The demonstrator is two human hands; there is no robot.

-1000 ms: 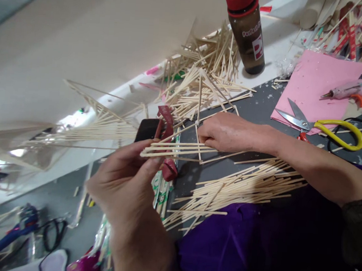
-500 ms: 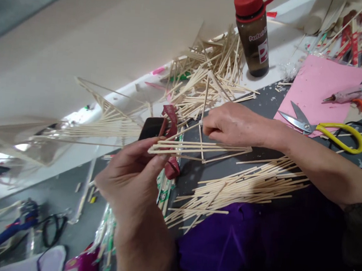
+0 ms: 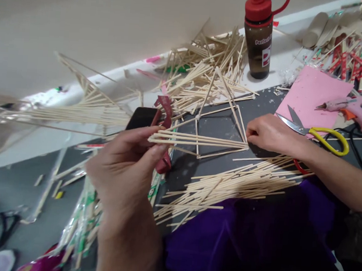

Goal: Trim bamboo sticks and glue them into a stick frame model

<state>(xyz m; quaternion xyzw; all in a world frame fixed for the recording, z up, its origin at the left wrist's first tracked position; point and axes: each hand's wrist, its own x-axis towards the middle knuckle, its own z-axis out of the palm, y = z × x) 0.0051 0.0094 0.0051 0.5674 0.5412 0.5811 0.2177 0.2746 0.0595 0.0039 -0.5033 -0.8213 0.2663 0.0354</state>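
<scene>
A frame of thin wooden sticks (image 3: 202, 140), joined at whitish corners, is held up between my two hands. Its left tip is pinched between the thumb and fingers of my left hand (image 3: 126, 160). At the frame's right corner, the curled fingers of my right hand (image 3: 269, 132) grip it; the exact fingertip contact is partly hidden. Behind the near sticks, other sticks of the frame rise to a peak. Just below lies a bundle of loose wooden sticks (image 3: 242, 183) on the dark table (image 3: 222, 122).
Yellow-handled scissors (image 3: 329, 137), a pink glue gun (image 3: 356, 110) and a pink sheet (image 3: 320, 89) lie at the right. A red-lidded bottle (image 3: 258, 46) stands behind, beside a heap of sticks (image 3: 218, 51). A phone (image 3: 140, 118) and wrapped chopsticks (image 3: 85, 211) are at the left.
My right hand has moved right, from the middle of the frame to its right corner. My left hand keeps its pinch on the left tip. The view has shifted slightly.
</scene>
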